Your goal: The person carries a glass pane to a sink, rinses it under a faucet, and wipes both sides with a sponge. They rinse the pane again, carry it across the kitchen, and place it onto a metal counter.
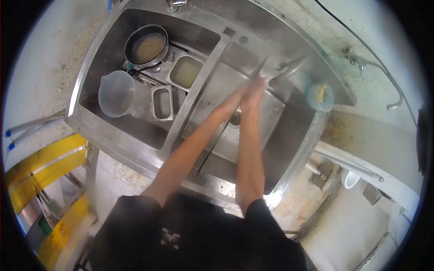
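My left hand [230,105] and my right hand [254,93] are close together over the right sink basin [273,149], near its tap spout [289,71]. Between them runs a long, thin, flat metal piece [259,67], seen almost edge-on, with its tip past my fingers toward the back of the sink. Both hands look closed on it, one on each side. Motion blur smears the fingers, and the exact kind of metal piece cannot be made out. Below my hands the round drain [235,118] shows partly.
The left basin [149,131] holds a pan [147,47] with cloudy liquid, a translucent plastic jug [116,94] and small metal containers [186,72]. A cup with a yellow sponge [320,96] stands at the right rim. A wall tap [359,63] is at the right.
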The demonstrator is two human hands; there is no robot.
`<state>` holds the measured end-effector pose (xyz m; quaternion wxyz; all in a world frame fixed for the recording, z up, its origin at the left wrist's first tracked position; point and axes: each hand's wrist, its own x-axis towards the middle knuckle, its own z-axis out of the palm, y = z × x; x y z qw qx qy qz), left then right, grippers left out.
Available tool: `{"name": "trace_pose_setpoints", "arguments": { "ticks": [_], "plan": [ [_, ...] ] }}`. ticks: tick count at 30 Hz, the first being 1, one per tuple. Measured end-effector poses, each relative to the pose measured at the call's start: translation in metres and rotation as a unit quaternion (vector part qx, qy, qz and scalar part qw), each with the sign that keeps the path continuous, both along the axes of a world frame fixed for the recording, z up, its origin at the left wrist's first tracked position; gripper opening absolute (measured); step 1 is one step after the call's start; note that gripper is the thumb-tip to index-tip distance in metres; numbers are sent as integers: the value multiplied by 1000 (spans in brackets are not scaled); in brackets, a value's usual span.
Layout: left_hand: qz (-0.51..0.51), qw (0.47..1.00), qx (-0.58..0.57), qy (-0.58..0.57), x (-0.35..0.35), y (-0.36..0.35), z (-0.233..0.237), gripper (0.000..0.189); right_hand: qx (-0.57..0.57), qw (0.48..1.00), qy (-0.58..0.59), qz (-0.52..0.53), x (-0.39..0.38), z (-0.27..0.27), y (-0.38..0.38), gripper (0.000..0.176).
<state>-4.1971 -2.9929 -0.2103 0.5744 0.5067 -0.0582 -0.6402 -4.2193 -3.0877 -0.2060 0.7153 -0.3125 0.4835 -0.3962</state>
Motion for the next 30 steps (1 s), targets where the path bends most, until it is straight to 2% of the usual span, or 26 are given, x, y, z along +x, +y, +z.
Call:
{"name": "trace_pose_setpoints", "arguments": {
  "ticks": [1, 3, 4, 5, 7, 8, 9, 10, 11, 12, 13, 15, 16, 17, 20, 22, 24, 26, 27, 29, 30],
  "plan": [
    [-4, 1000, -3, -18, 13, -13, 25, 73, 0, 1000, -6, -8, 1, 2, 0, 47],
    [-11, 999, -9, -48, 18, -24, 44, 73, 102, 993, 56, -7, 7, 9, 1, 41],
    [7, 998, -29, -55, 15, -22, 51, 74, 38, 998, 52, -25, 10, 37, 5, 43],
    [24, 997, -48, -59, 11, -18, 56, 74, 38, 998, 41, -28, 15, 38, 2, 43],
    [23, 998, -29, -52, 3, -7, 77, 78, 106, 993, 48, -22, 0, 27, 0, 43],
    [14, 995, -54, -80, -1, -3, 83, 77, 116, 992, 53, 7, -7, 5, -5, 44],
    [5, 990, -86, -115, 0, -4, 88, 77, 114, 992, 46, -2, -8, 16, -7, 44],
    [-3, 988, -92, -123, -2, -2, 89, 77, 15, 989, 141, 34, -6, 34, -10, 46],
    [-14, 976, -82, -201, -7, 4, 88, 73, -80, 966, 237, 68, -5, 47, -12, 49],
    [-26, 959, -68, -274, -14, 12, 83, 70, -32, 981, -179, -69, -5, 30, -19, 58],
    [-32, 958, -67, -278, -17, 15, 77, 70, -30, 980, -183, -75, -5, 22, -30, 58],
    [-24, 936, -94, -338, -22, 21, 63, 63, 79, 986, -131, -71, -12, 11, -61, 61],
    [-24, 931, -76, -357, -27, 21, 63, 59, 44, 992, -98, -63, -10, -24, -82, 60],
    [-30, 927, -82, -365, -29, 20, 63, 59, 41, 991, -108, -70, -5, -20, -92, 60],
    [-15, 920, -85, -383, -36, 19, 58, 55, 123, 977, -149, -85, 2, -25, -114, 59],
    [-22, 918, -68, -391, -38, 17, 67, 54, 115, 976, -153, -101, 7, -83, -145, 55],
    [-29, 916, -49, -396, -37, 16, 68, 53, 110, 975, -154, -118, 1, -93, -165, 51],
    [1, 900, -32, -435, -40, 19, 56, 53, 191, 966, -146, 90, -18, -70, -171, 53],
    [-7, 902, -26, -431, -44, 26, 59, 53, 200, 965, -144, 83, -23, -63, -166, 53],
    [-82, 853, 75, -510, -44, 37, 72, 56, 274, 931, -240, 21, -20, -39, -157, 64],
    [-53, 842, 44, -535, -50, 49, 67, 55, 208, 938, -277, -19, -19, -80, -155, 65]
  ]
}}
